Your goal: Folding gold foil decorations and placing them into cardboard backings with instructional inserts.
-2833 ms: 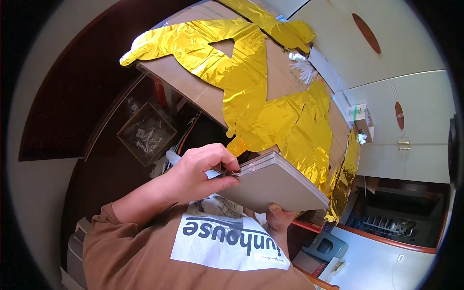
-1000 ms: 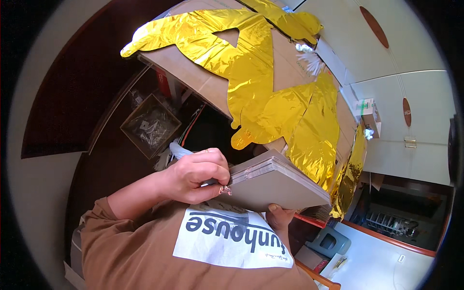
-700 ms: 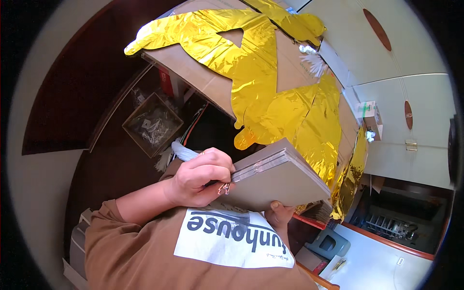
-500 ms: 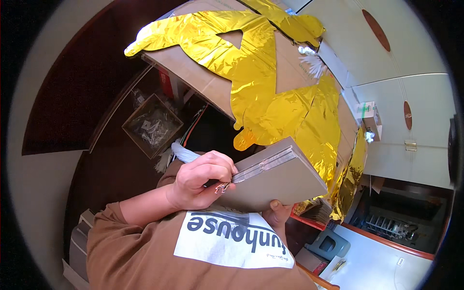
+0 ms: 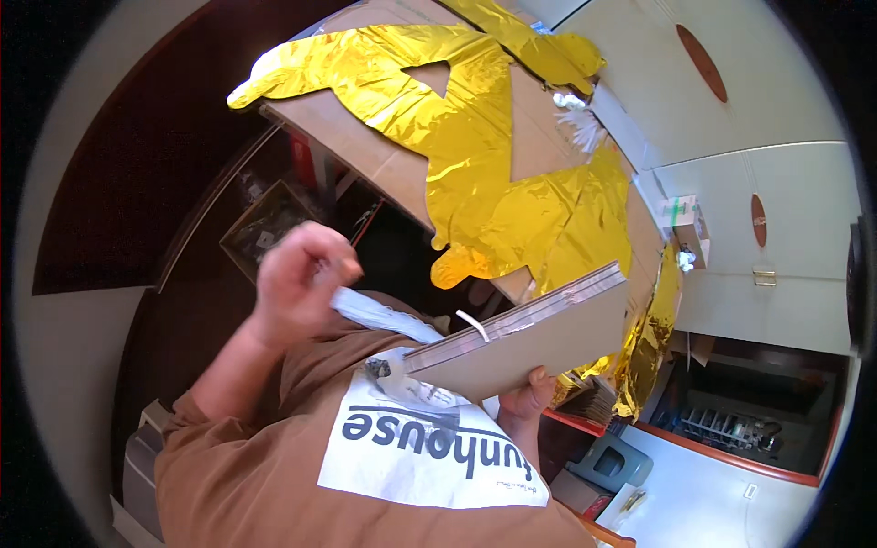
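My right hand (image 5: 530, 395) grips the lower right edge of a thick stack of grey boards (image 5: 548, 333), with its thumb on the front face. The stack leans against my shirt, its layered edge facing up. A short white strip (image 5: 472, 325) sticks up from that edge. Off to the left, my left hand (image 5: 306, 283) is raised and away from the boards. Its fingers are curled closed and slightly blurred, so anything inside them is hidden. Just below it, a pale blue-white bundle (image 5: 384, 315) lies across my lap toward the stack.
Gold foil sheets (image 5: 475, 137) cover much of a cardboard-topped table (image 5: 393, 169) ahead. White strips (image 5: 583, 128) lie at its far right. An open box (image 5: 260, 233) stands below the table at left. Pale cabinets (image 5: 731, 219) line the right, with a grey-blue stool (image 5: 610, 464) lower down.
My left hand has left the boards' edge and moved left and up. The stack has tilted, showing more of its layered edge, where the white strip now sticks up. My right hand still holds it.
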Tool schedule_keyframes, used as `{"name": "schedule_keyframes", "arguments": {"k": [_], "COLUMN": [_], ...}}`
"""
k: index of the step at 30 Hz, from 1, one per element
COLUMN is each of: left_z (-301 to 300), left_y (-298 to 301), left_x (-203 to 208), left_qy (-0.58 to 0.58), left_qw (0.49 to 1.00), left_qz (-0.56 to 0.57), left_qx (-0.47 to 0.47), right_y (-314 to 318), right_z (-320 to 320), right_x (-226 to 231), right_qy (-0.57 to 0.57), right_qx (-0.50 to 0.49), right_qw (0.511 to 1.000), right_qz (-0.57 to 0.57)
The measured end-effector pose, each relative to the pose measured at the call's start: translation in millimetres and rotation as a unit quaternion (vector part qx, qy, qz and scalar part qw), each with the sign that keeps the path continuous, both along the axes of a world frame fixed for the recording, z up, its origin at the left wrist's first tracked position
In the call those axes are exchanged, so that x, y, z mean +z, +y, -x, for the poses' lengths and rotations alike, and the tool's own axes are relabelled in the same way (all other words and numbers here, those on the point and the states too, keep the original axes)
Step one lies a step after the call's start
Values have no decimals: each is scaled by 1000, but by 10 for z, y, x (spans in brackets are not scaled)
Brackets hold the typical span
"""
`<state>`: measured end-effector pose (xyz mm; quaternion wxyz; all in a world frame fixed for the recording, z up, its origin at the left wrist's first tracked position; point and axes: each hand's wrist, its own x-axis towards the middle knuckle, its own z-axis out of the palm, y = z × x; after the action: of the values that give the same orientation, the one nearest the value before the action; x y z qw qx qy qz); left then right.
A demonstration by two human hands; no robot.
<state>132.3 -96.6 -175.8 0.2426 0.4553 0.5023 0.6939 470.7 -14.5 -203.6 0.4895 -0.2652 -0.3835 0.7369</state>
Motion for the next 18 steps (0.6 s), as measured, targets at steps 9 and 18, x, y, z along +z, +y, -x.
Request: {"name": "schedule_keyframes", "arguments": {"k": [9, 18], "left_z": [1233, 804], "left_y": [-166, 367], "left_x": [-2526, -622], "left_qy": [371, 389], "left_qw": [837, 725], "left_qz": [362, 562], "left_qx": [173, 84], "right_y": [2, -17], "right_z": [148, 269], "right_x": [65, 119], "right_qy": [26, -3], "right_qx": [-37, -33], "right_qw": [998, 999], "right_qz": [37, 36]}}
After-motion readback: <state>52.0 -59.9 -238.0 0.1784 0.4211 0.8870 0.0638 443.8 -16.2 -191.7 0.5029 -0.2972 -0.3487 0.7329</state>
